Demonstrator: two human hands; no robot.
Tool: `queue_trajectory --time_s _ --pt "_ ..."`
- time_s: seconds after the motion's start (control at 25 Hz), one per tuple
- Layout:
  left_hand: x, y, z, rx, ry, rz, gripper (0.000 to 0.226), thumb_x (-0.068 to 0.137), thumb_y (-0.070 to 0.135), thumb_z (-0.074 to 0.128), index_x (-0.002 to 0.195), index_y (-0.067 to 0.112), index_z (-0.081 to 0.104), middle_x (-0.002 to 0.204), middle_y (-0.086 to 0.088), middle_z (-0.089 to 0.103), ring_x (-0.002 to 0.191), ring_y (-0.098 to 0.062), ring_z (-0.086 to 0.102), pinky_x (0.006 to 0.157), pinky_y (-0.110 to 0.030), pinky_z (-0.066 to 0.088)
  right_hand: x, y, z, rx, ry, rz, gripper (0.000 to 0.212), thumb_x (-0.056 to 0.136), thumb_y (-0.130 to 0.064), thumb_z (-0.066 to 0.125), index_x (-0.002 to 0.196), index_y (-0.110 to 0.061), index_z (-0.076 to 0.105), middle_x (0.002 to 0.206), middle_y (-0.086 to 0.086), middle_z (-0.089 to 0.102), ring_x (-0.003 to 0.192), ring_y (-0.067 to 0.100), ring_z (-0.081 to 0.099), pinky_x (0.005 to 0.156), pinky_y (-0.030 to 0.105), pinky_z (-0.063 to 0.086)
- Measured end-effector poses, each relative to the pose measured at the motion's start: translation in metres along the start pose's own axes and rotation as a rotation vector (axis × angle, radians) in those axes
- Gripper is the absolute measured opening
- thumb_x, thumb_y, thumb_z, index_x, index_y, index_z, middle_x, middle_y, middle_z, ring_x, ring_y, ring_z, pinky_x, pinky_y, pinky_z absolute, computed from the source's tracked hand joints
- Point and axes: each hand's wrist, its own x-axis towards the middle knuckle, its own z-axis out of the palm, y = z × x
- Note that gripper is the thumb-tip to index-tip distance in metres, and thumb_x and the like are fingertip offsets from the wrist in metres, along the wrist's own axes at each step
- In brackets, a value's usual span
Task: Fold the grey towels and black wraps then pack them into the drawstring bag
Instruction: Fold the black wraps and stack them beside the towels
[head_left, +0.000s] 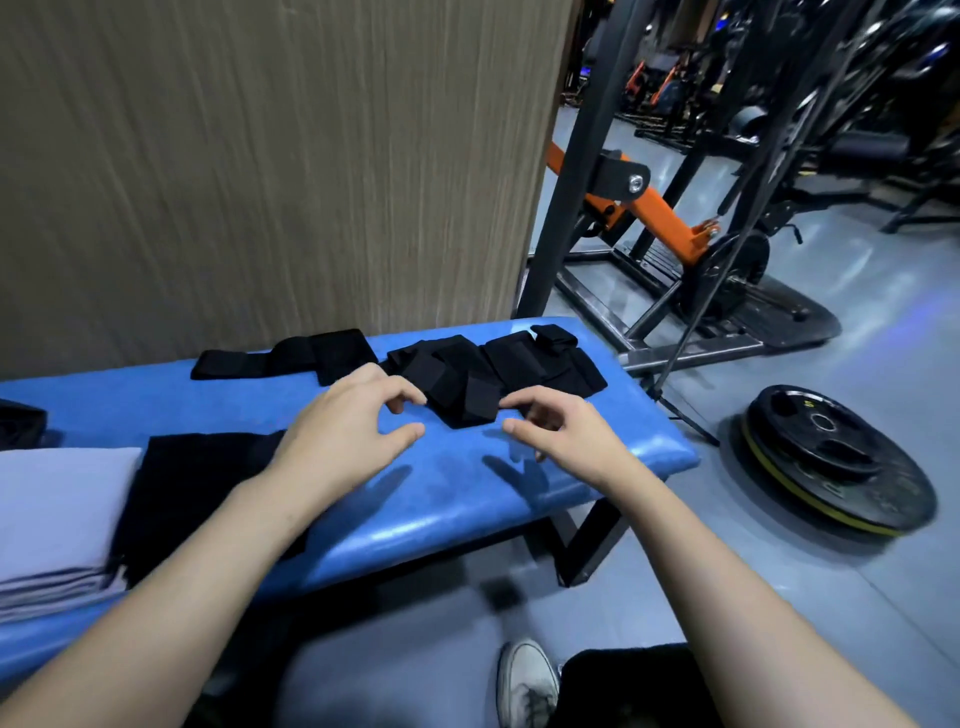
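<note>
Nearest the camera there's a white sneaker (527, 680) on the grey floor, then both forearms reaching out over the blue padded tabletop (452, 499).

On the near left of the tabletop sits a stack of folded grey towels (57, 519), with a flat black cloth (192, 493) lying right beside it. Can't tell if that black piece is the drawstring bag or not, so I wouldn't bet on it.

Left hand (348, 431) and right hand (563, 434) both hover just short of the nearest black wrap (467, 402). Fingers are loosely curled, thumb and forefinger apart like a pinch about to happen, and neither grip has anything in it. The left fingertips look very close to the wrap's edge, maybe brushing it, hard to say.

Behind that wrap is a jumbled overlapping pile of wraps (524, 358) towards the right end, and a longer stretched-out strap (283, 356) further left by the wall panel. A dark object (21, 423) pokes in at the far left edge, too cropped to identify.

What could go wrong, my guess: the wraps overlap, so pulling the front one may drag its neighbours along. The pile also sits near the tabletop's right end, so a careless tug could send pieces onto the floor by the weight plate (831, 457).
</note>
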Motion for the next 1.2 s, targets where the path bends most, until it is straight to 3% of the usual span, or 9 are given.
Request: queue_trajectory --time_s 0.16,0.32,0.44,0.56,0.68,0.88,1.0,1.12,1.2 --pt "0.029 0.033 0.043 -0.013 -0.030 0.055 0.022 0.086 0.041 0.069 0.107 0.040 0.064 0.100 0.016 0.052 0.098 -0.006 0.053 0.079 -0.029 0.045 0.001 0.036 -0.038 -0.024 0.151 0.135 0.012 0.087 -0.030 0.076 0.098 -0.032 0.072 0.071 0.000 0.061 0.052 0.013 0.060 0.062 0.021 0.046" --pt "0.061 0.060 0.077 0.020 -0.059 0.091 0.025 0.087 0.041 0.066 0.112 0.038 0.064 0.100 0.014 0.051 0.102 -0.010 0.051 0.080 -0.026 0.040 0.011 0.070 -0.048 -0.108 0.290 0.242 0.011 0.085 -0.039 0.073 0.095 -0.039 0.067 0.070 -0.004 0.062 0.066 0.017 0.063 0.065 0.029 0.049" --pt "0.086 0.075 0.098 0.035 -0.036 0.111 0.029 0.088 0.044 0.065 0.116 0.038 0.063 0.103 0.013 0.049 0.103 -0.010 0.048 0.086 -0.024 0.038 0.028 0.087 -0.051 -0.295 0.389 0.296 0.022 0.085 -0.045 0.069 0.104 -0.037 0.062 0.081 -0.006 0.060 0.078 0.012 0.060 0.067 0.031 0.046" --pt "0.106 0.081 0.119 0.055 -0.014 0.143 0.035 0.088 0.047 0.063 0.121 0.038 0.060 0.109 0.012 0.047 0.105 -0.011 0.045 0.096 -0.027 0.038 0.049 0.096 -0.055 -0.337 0.491 0.336 0.041 0.084 -0.049 0.067 0.117 -0.027 0.058 0.101 -0.003 0.058 0.099 0.019 0.058 0.086 0.040 0.048" --pt "0.122 0.086 0.138 0.106 0.003 0.207 0.044 0.088 0.050 0.060 0.129 0.037 0.057 0.124 0.013 0.046 0.117 -0.014 0.041 0.102 -0.031 0.034 0.066 0.102 -0.054 -0.431 0.485 0.413 0.055 0.083 -0.053 0.065 0.126 -0.021 0.056 0.121 0.004 0.056 0.118 0.027 0.051 0.103 0.044 0.041" --pt "0.140 0.090 0.161 0.154 -0.050 0.246 0.060 0.090 0.053 0.054 0.146 0.034 0.041 0.154 0.013 0.034 0.144 -0.013 0.023 0.113 -0.034 0.020 0.084 0.096 -0.045 -0.412 0.435 0.421 0.061 0.084 -0.049 0.066 0.137 -0.022 0.052 0.133 0.006 0.053 0.128 0.029 0.043 0.106 0.040 0.035" --pt "0.145 0.083 0.170 0.202 -0.146 0.218 0.059 0.095 0.052 0.048 0.150 0.033 0.035 0.160 0.012 0.027 0.149 -0.013 0.015 0.116 -0.035 0.014 0.091 0.093 -0.040 -0.270 0.388 0.401 0.054 0.082 -0.039 0.068 0.131 -0.025 0.051 0.123 0.007 0.057 0.121 0.029 0.051 0.102 0.043 0.043" --pt "0.145 0.078 0.173 0.241 -0.179 0.218 0.054 0.098 0.042 0.043 0.150 0.033 0.034 0.160 0.010 0.026 0.150 -0.014 0.013 0.118 -0.036 0.014 0.088 0.088 -0.039 -0.123 0.365 0.424 0.043 0.081 -0.023 0.062 0.120 -0.027 0.046 0.091 0.005 0.066 0.085 0.027 0.064 0.075 0.041 0.053" --pt "0.144 0.079 0.170 0.276 -0.175 0.243 0.054 0.096 0.035 0.043 0.149 0.035 0.036 0.159 0.009 0.028 0.149 -0.015 0.016 0.117 -0.036 0.015 0.085 0.084 -0.041 -0.084 0.364 0.395 0.041 0.083 -0.007 0.054 0.117 -0.027 0.044 0.075 0.004 0.063 0.064 0.023 0.055 0.058 0.035 0.045"
